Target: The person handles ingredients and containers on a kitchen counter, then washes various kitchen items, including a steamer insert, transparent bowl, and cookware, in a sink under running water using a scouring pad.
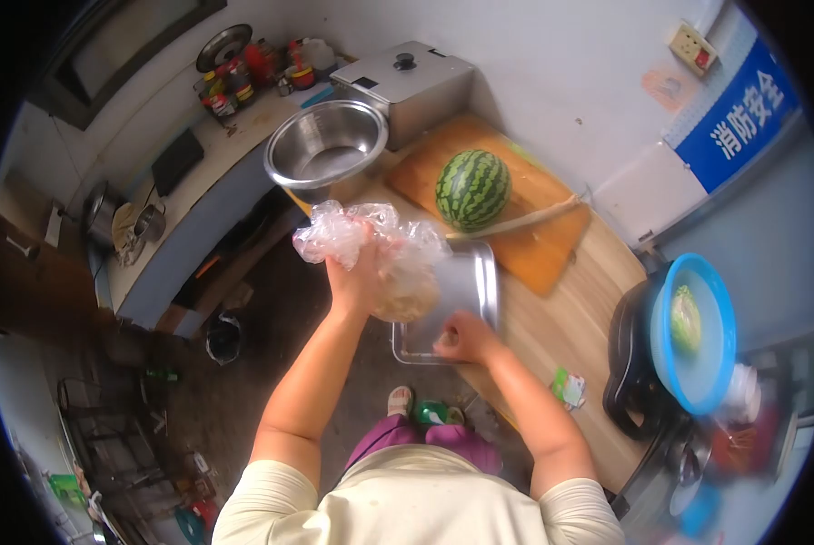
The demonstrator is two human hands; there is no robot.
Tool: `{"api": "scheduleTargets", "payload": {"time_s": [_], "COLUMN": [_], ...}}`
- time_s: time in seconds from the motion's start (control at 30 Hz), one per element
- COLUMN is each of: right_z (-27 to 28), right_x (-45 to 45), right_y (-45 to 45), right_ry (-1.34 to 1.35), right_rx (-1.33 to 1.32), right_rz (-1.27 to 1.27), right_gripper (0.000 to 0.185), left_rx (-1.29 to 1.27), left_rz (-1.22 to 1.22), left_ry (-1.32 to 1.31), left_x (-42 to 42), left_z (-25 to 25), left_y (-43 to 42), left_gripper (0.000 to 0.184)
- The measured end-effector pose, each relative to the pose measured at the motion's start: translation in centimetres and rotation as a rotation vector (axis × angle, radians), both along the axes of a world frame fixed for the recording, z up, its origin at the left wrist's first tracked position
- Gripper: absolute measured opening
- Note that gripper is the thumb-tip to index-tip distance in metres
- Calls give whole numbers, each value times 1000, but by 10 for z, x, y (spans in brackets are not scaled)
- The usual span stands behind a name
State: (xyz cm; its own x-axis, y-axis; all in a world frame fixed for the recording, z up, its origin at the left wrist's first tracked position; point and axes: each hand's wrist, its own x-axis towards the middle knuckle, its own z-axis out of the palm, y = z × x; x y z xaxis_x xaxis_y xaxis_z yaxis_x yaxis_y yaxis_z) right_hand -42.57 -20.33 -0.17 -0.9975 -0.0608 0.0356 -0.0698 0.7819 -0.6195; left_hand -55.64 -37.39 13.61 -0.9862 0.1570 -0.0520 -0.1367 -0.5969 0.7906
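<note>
Left hand (356, 280) clenched round bag (413, 289) at left of tray (466, 283); right hand (471, 338) curled at near right, hold unclear. Watermelon (472, 190) far.

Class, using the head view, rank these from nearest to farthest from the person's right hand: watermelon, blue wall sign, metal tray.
1. Metal tray: nearest, overlapped in view by the right hand.
2. Watermelon: ahead, on the cutting board.
3. Blue wall sign: farthest, ahead and right.

- Head view looks forward and steeply down, above left hand (353, 280) and right hand (472, 338).
- Round frame: worktop (566, 318) at three o'clock, shirt (425, 500) at six.
</note>
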Motion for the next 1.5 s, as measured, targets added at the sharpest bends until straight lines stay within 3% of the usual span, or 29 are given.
{"api": "scheduleTargets", "payload": {"time_s": [0.07,0.2,0.3,0.33,0.4,0.5,0.57,0.63,0.67,0.73,0.77,0.8,0.9,1.0,1.1,1.23,1.37,1.5], "right_z": [25,45,63,73,89,94,90,75,66,62,61,59,65,95,124,153,140,90], "right_x": [7,27,59,72,98,133,153,174,184,202,211,219,237,240,228,194,144,135], "right_y": [6,42,71,79,93,116,131,146,151,156,158,161,157,143,132,118,116,118], "right_ry": [83,-143,89,131,220,167,61,107,139,165,185,206,283,343,583,606,-108,-388], "right_rx": [-145,-1082,-1670,-1758,-1688,-1607,-1569,-1681,-1741,-1778,-1814,-1851,-1875,-1796,-1738,-1708,-1796,-1767], "right_rz": [-238,-569,-563,-479,-399,-427,-485,-584,-686,-898,-851,-801,-744,-730,-570,-269,-562,-678], "right_gripper": [32,24,32,44,50,49,45,29,26,20,20,20,27,39,42,35,30,31], "left_rx": [-17,68,35,32,-26,-129,-232,-135,-153,-364,-469,-294,-116,-148,-84,-28,-12,39], "left_rz": [-62,-193,-400,-488,-666,-798,-946,-1045,-1039,-999,-974,-961,-925,-853,-835,-896,-961,-963], "left_ry": [38,-85,-52,-32,-81,-13,429,236,244,255,261,44,-73,-91,-96,-105,-1,-14], "left_x": [-1,23,38,43,58,85,93,124,126,139,144,145,140,140,150,159,155,159], "left_z": [-7,6,-4,-7,-19,-60,-90,-62,-81,-60,-53,-67,-72,-84,-78,-80,-102,-69], "left_y": [13,57,90,101,126,176,199,207,211,200,193,188,164,148,137,133,133,125], "left_gripper": [18,18,21,22,31,23,38,45,54,54,54,48,44,45,52,63,64,61]}}
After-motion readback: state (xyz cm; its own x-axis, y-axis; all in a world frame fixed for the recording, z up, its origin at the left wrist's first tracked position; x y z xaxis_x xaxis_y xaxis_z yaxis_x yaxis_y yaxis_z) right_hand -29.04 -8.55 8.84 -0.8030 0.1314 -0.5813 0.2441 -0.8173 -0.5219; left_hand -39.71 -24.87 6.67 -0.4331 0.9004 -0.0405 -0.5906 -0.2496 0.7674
